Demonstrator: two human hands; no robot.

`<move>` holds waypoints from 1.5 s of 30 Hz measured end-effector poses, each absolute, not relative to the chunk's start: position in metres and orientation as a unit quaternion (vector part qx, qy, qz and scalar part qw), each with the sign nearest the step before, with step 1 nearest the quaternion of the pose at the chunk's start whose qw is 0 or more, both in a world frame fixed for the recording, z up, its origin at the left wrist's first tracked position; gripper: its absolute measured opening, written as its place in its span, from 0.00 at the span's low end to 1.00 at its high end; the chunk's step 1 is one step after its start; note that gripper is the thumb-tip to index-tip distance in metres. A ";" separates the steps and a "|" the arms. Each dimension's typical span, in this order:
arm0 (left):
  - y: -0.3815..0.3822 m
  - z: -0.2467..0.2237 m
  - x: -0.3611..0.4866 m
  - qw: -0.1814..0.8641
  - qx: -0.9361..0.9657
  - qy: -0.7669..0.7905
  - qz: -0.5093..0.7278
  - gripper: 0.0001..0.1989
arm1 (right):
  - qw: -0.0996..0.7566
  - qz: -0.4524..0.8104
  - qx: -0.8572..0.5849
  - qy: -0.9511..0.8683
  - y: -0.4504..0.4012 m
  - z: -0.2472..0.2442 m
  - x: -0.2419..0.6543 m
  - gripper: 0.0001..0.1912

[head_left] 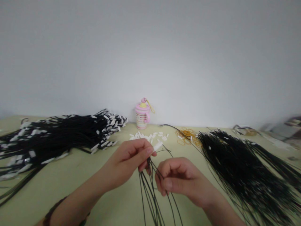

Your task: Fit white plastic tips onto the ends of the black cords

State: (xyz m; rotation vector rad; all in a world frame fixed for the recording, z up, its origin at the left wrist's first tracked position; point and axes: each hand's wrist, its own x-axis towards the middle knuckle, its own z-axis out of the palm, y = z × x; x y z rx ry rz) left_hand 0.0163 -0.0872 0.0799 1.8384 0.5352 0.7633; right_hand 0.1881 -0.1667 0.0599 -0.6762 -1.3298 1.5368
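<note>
My left hand is closed at the middle of the table, thumb and fingers pinching a small white tube and the upper part of several thin black wires. The wires hang down from its fingers toward the near edge of the view. Just to the right, my right hand is lower, its fingers curled and its thumb against a black wire of the same bunch. Behind the hands, loose white tubes lie scattered on the table.
A large pile of black wires with white ends lies left. Another black wire pile lies right. Yellow rubber bands and a pink cup stand toward the wall. The table is pale green.
</note>
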 end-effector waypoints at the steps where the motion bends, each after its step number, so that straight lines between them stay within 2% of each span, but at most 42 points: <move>1: -0.087 0.079 0.016 0.524 0.758 0.221 0.321 0.13 | 0.482 0.632 -0.275 -0.542 -0.167 0.059 0.189 0.11; 7: -0.080 0.073 0.016 0.582 0.686 0.256 0.355 0.11 | 0.461 0.667 -0.233 -0.537 -0.176 0.068 0.205 0.11; 9: -0.077 0.073 0.017 0.614 0.649 0.264 0.364 0.11 | 0.477 0.644 -0.238 -0.549 -0.183 0.078 0.217 0.11; 14: -0.074 0.076 0.019 0.672 0.588 0.261 0.366 0.11 | 0.648 0.458 -0.229 -0.563 -0.200 0.101 0.259 0.03; 17: -0.075 0.078 0.019 0.680 0.582 0.260 0.362 0.11 | 0.749 0.331 -0.263 -0.510 -0.205 0.109 0.277 0.03; 19: -0.076 0.078 0.019 0.685 0.580 0.255 0.361 0.11 | 0.777 0.261 -0.289 -0.495 -0.206 0.112 0.282 0.04; 22: -0.077 0.077 0.019 0.688 0.578 0.252 0.358 0.11 | 0.785 0.214 -0.316 -0.489 -0.202 0.116 0.284 0.10; 27: -0.077 0.076 0.018 0.689 0.580 0.257 0.351 0.10 | 0.751 0.152 -0.350 -0.539 -0.200 0.108 0.281 0.06; 31: -0.079 0.078 0.017 0.699 0.580 0.258 0.328 0.11 | 0.607 0.126 -0.490 -0.613 -0.197 0.095 0.251 0.11; 33: -0.081 0.079 0.016 0.703 0.581 0.257 0.319 0.11 | 0.526 0.091 -0.517 -0.669 -0.192 0.090 0.229 0.10; 35: -0.083 0.080 0.016 0.704 0.582 0.256 0.316 0.11 | 0.479 0.061 -0.515 -0.708 -0.186 0.085 0.210 0.04; 36: -0.083 0.080 0.016 0.704 0.582 0.257 0.316 0.10 | 0.460 0.060 -0.514 -0.721 -0.183 0.083 0.203 0.07; 39: -0.082 0.081 0.015 0.703 0.578 0.264 0.320 0.10 | 0.458 0.053 -0.493 -0.738 -0.180 0.079 0.193 0.13; 45: -0.075 0.079 0.015 0.694 0.573 0.289 0.326 0.10 | 0.465 0.068 -0.474 -0.745 -0.184 0.078 0.196 0.12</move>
